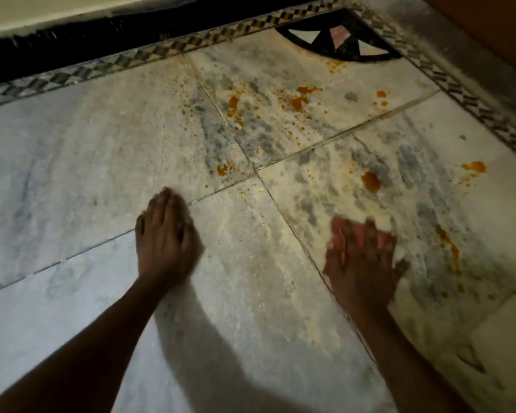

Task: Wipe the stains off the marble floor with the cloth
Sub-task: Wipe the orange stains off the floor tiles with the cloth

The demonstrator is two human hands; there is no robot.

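Two bare hands are down on the marble floor (87, 162). Her right hand (362, 263) presses flat, fingers spread, on a pinkish cloth (341, 234) peeking out beyond its fingertips. Orange stains (370, 181) dot the tiles just ahead of that grip and to its right. Well left, the left hand (166, 234) rests palm-down, holding nothing.

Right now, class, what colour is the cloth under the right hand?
Pinkish red cloth, seen in the head view.
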